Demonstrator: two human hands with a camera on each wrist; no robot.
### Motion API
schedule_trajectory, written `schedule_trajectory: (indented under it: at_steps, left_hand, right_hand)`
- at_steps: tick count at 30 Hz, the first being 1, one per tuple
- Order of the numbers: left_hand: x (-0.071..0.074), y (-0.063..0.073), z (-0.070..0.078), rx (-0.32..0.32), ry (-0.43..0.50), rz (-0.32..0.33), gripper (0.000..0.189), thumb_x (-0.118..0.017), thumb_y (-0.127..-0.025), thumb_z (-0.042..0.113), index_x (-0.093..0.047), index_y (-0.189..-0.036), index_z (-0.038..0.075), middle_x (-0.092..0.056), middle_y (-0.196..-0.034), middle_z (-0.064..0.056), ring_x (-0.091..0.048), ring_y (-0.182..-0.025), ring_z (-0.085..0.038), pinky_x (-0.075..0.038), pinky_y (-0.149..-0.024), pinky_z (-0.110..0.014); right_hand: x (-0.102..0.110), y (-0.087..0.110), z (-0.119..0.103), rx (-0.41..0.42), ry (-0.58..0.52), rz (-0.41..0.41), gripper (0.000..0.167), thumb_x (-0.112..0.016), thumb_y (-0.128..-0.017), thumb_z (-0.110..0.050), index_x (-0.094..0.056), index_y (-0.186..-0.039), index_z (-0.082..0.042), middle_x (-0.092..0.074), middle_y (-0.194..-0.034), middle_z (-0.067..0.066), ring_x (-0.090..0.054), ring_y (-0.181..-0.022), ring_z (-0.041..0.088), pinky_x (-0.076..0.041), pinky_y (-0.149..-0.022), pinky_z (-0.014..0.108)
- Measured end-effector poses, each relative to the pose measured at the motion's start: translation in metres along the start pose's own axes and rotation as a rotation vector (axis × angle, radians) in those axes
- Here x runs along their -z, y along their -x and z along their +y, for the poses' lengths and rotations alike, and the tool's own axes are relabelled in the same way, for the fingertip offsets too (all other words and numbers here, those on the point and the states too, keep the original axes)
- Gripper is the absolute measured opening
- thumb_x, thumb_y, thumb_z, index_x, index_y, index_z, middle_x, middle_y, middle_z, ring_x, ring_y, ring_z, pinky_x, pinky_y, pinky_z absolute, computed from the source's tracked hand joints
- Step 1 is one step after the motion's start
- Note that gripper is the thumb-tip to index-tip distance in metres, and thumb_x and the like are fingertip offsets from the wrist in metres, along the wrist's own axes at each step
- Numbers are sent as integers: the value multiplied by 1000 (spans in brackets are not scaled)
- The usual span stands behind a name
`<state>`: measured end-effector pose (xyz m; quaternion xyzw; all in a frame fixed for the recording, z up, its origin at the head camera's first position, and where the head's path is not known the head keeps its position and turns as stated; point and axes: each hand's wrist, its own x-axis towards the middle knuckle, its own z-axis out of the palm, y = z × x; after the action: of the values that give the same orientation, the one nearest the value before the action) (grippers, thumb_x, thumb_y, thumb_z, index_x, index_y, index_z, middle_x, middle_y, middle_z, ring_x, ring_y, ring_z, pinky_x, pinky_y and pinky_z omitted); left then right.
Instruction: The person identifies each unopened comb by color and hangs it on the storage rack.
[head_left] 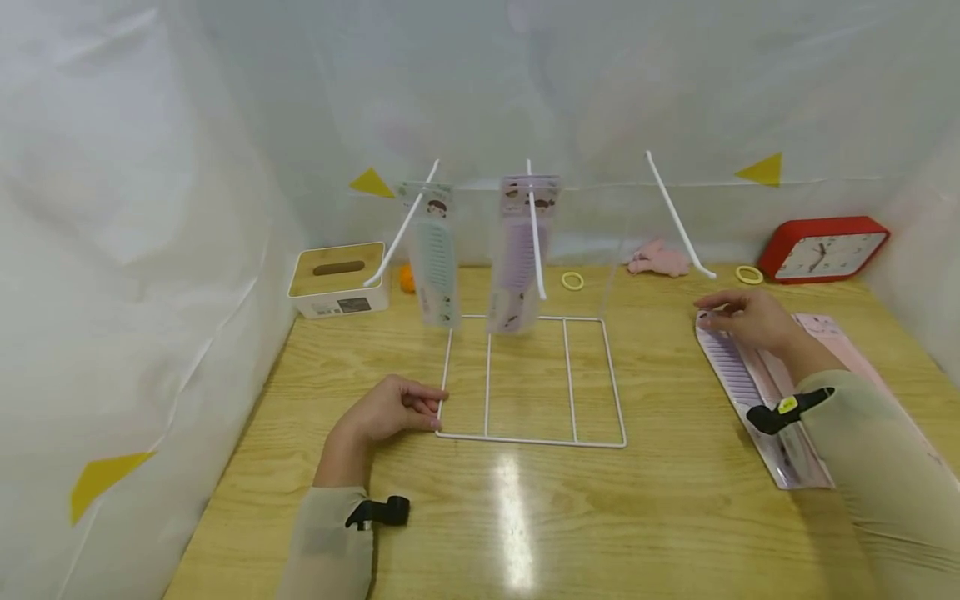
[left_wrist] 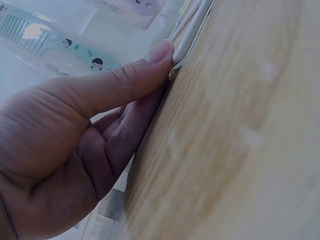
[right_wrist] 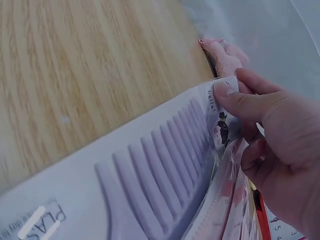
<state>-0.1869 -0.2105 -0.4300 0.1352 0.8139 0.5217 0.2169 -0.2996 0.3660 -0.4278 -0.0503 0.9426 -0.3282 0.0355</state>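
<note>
My left hand (head_left: 393, 408) pinches the front left corner of a white wire display rack (head_left: 525, 440) between thumb and fingers, low at the table. A packaged green comb (head_left: 433, 258) hangs on the rack's left hook and a packaged purple comb (head_left: 517, 258) on the middle one. Over at the right, my right hand (head_left: 757, 321) pinches the top end of another packaged purple comb (right_wrist: 160, 165), thumb on its printed header. Under that hand and forearm lie more packaged combs in pink wrapping (head_left: 832, 333), partly hidden by the sleeve.
A tissue box (head_left: 337, 279) with a wooden lid stands at the back left, an orange object (head_left: 407, 279) beside it. Along the back lie a yellow ring (head_left: 572, 281), a pink plush toy (head_left: 660, 258) and another yellow ring (head_left: 748, 275). A red clock (head_left: 825, 248) stands at the far right.
</note>
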Motion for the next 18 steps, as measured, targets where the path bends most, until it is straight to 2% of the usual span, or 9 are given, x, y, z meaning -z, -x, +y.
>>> schedule_trajectory:
  at_steps: [3, 5, 8, 10, 13, 18]
  left_hand:
    - [0, -1, -1, 1, -2, -2, 44, -79, -82, -1, -67, -124, -7, -73, -93, -18, -69, -80, -11, -56, -72, -21]
    - [0, 0, 0, 3, 2, -3, 44, -79, -82, -1, -66, -124, -8, -73, -92, -18, -69, -79, -11, -56, -72, -21]
    - [0, -1, -1, 3, 5, -3, 44, -79, -82, -1, -66, -124, -8, -73, -92, -18, -69, -79, -10, -56, -72, -21]
    - [0, -1, -1, 1, 0, -3, 44, -79, -82, 0, -67, -124, -7, -73, -93, -18, -69, -80, -10, -56, -72, -21]
    - [0, -1, -1, 1, -4, -3, 44, -80, -82, 0, -67, -124, -7, -73, -92, -17, -69, -80, -10, -56, -72, -21]
    - [0, 0, -1, 8, -8, 0, 45, -79, -82, -1, -67, -125, -6, -73, -92, -15, -69, -79, -8, -56, -72, -21]
  right_hand:
    - [0, 2, -1, -5, -22, 22, 49, -76, -88, -43, -70, -125, -12, -68, -101, -17, -55, -92, 8, -46, -74, 19]
    - [0, 4, -4, -15, -53, 32, 53, -75, -87, -47, -69, -126, -12, -63, -96, -25, -53, -98, 9, -45, -77, 20]
    - [0, 5, -8, -23, -92, 57, 59, -75, -85, -52, -68, -127, -12, -60, -94, -32, -50, -106, 11, -42, -81, 20]
    - [0, 7, -10, -22, -119, 77, 60, -76, -84, -52, -68, -127, -10, -59, -93, -35, -49, -107, 10, -42, -80, 19]
    - [0, 9, -13, 0, -174, 102, 56, -77, -86, -44, -68, -125, -6, -60, -92, -37, -53, -101, 2, -43, -76, 13]
    - [0, 16, -21, 75, -302, 120, 39, -77, -89, -23, -69, -121, -4, -66, -93, -31, -58, -91, -8, -45, -75, 8]
